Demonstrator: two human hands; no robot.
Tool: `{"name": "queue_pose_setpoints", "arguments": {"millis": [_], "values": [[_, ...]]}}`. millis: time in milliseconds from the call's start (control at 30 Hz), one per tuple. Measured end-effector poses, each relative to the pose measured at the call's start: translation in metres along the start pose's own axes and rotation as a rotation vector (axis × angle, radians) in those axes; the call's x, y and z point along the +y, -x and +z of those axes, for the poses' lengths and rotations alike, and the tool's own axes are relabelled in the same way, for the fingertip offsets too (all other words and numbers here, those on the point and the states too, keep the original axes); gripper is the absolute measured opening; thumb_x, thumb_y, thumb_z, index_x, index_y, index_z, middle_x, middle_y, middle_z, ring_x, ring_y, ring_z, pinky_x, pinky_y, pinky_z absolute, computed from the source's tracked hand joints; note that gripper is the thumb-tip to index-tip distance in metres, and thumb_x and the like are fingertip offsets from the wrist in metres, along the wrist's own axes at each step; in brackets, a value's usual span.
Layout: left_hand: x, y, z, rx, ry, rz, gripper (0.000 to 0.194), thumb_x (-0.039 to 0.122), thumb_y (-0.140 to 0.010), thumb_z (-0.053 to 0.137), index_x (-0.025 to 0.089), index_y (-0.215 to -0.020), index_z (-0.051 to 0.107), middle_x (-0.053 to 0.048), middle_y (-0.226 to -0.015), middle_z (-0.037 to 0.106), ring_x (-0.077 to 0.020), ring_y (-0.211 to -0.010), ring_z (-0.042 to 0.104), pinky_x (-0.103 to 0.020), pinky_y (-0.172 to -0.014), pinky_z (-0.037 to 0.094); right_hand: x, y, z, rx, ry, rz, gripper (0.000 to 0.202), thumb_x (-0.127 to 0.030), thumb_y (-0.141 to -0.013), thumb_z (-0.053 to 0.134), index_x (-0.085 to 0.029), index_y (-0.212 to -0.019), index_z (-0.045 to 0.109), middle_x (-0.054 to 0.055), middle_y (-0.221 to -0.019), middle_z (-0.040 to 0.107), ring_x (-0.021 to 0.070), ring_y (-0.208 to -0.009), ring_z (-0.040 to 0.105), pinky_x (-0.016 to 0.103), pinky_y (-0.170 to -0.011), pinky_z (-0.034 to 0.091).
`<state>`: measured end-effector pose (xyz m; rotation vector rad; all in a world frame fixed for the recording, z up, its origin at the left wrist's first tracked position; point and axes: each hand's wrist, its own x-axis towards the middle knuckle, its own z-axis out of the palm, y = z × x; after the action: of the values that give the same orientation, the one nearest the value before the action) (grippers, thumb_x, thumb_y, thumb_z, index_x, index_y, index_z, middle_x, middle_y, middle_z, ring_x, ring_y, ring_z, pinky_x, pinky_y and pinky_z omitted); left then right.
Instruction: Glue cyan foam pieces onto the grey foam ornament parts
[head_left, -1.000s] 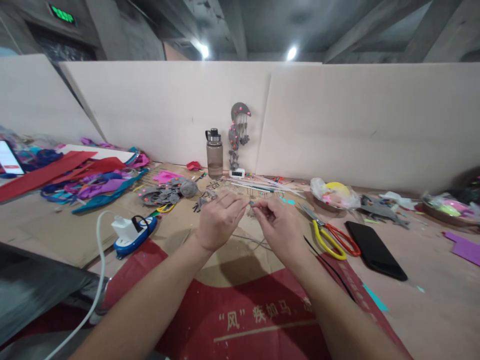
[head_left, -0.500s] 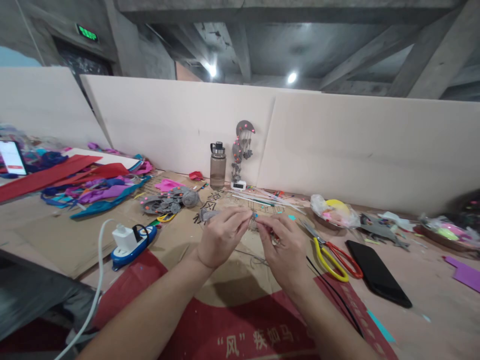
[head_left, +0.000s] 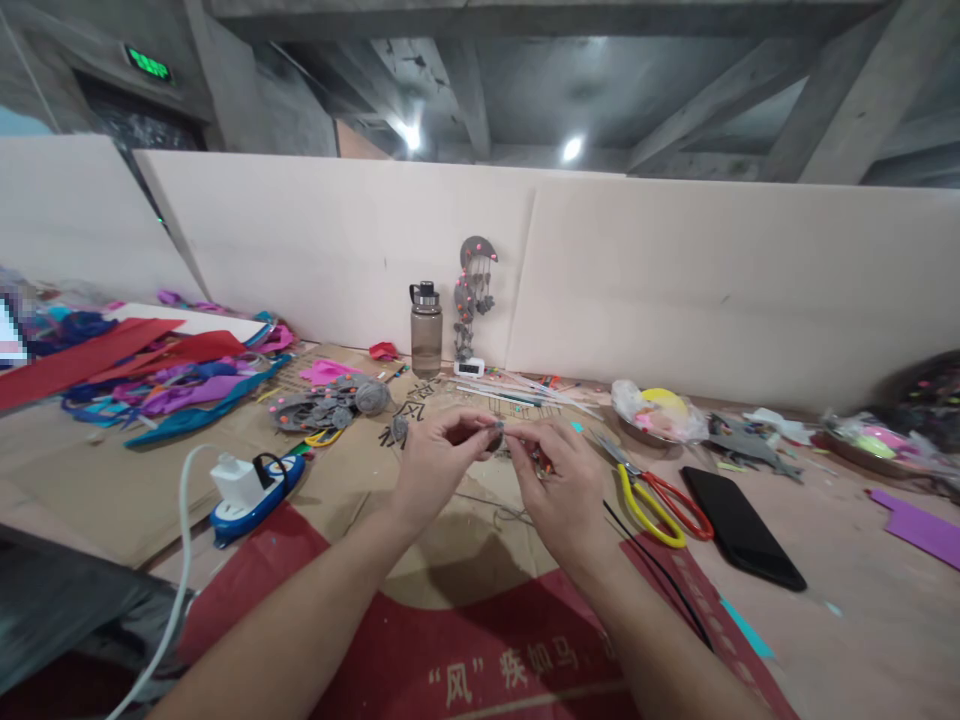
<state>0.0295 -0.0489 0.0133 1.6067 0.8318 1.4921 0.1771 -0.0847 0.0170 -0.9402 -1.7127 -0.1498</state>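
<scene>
Above the middle of the cardboard-covered table, my left hand point(head_left: 437, 462) pinches a small dark grey piece point(head_left: 496, 441), possibly felt. My right hand point(head_left: 564, 478) meets it from the other side, thumb and forefinger pressed together at the piece's edge. The fingertips cover most of it, so its full shape cannot be made out. Small orange and coloured bits point(head_left: 540, 462) show between the fingers of my right hand. Beneath the hands, a thin grey cord point(head_left: 510, 514) lies loose on the cardboard. To the right of my right hand lie scissors point(head_left: 651, 500) with one yellow and one red handle.
A black phone point(head_left: 742, 528) lies beside the scissors. Further back stand a water bottle point(head_left: 426, 335), a grey hanging ornament point(head_left: 472, 290) and a bowl of wrapped things point(head_left: 656, 412). At left are a blue power strip point(head_left: 255, 498), grey pieces with yarn point(head_left: 322, 402) and coloured cloth strips point(head_left: 195, 385).
The view has shifted slightly, so the scene sits further left. My left fingers have turned and curled more, showing the grey piece; a blue spot between the fingertips earlier is now hardly visible.
</scene>
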Motion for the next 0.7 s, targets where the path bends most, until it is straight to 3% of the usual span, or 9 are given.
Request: {"name": "queue_pose_setpoints", "arguments": {"millis": [100,233,367,533,700], "values": [[0.003,-0.002,0.001,-0.043,0.189,-0.226,0.026,0.037,-0.071,0.078,0.016,-0.085,0.071,-0.003,-0.078,0.071,-0.0154,-0.071,0.068,-0.027,-0.064,0.060,0.000,0.000,0.000,-0.008,-0.007,0.033,0.010,-0.017,-0.090,0.058,-0.021,-0.093,0.066,0.003,-0.087,0.067,0.0156,-0.084,0.060,0.029,-0.074,0.048],[0.003,-0.003,0.001,-0.063,0.304,-0.331,0.034,0.037,-0.065,0.083,0.015,-0.086,0.069,-0.003,-0.076,0.069,-0.0142,-0.069,0.065,-0.027,-0.060,0.059,0.001,0.000,0.000,-0.011,-0.022,0.133,0.009,-0.021,-0.089,0.059,-0.021,-0.093,0.068,0.003,-0.085,0.067,0.0154,-0.080,0.059,0.028,-0.070,0.046],[0.004,-0.004,0.002,-0.066,0.334,-0.378,0.038,0.035,-0.060,0.086,0.013,-0.084,0.068,-0.003,-0.074,0.067,-0.0128,-0.064,0.063,-0.025,-0.054,0.057,0.005,0.000,0.002,0.003,-0.103,0.296,0.012,-0.029,-0.089,0.060,-0.021,-0.086,0.068,0.002,-0.078,0.065,0.0150,-0.071,0.056,0.029,-0.065,0.044],[0.007,-0.005,0.003,-0.094,0.320,-0.391,0.036,0.034,-0.059,0.086,0.013,-0.082,0.069,-0.003,-0.072,0.066,-0.0114,-0.062,0.061,-0.023,-0.053,0.054,0.006,-0.004,0.004,-0.001,-0.395,0.543,0.017,-0.036,-0.083,0.065,-0.019,-0.080,0.065,0.001,-0.072,0.063,0.0142,-0.067,0.056,0.027,-0.063,0.044],[0.004,-0.005,0.001,-0.137,0.310,-0.369,0.033,0.034,-0.062,0.084,0.014,-0.084,0.070,-0.003,-0.076,0.067,-0.0120,-0.065,0.062,-0.024,-0.057,0.054,0.010,-0.006,0.006,-0.025,-0.568,0.681,0.020,-0.038,-0.076,0.070,-0.018,-0.077,0.067,0.000,-0.070,0.064,0.0137,-0.066,0.055,0.027,-0.065,0.043]]}}
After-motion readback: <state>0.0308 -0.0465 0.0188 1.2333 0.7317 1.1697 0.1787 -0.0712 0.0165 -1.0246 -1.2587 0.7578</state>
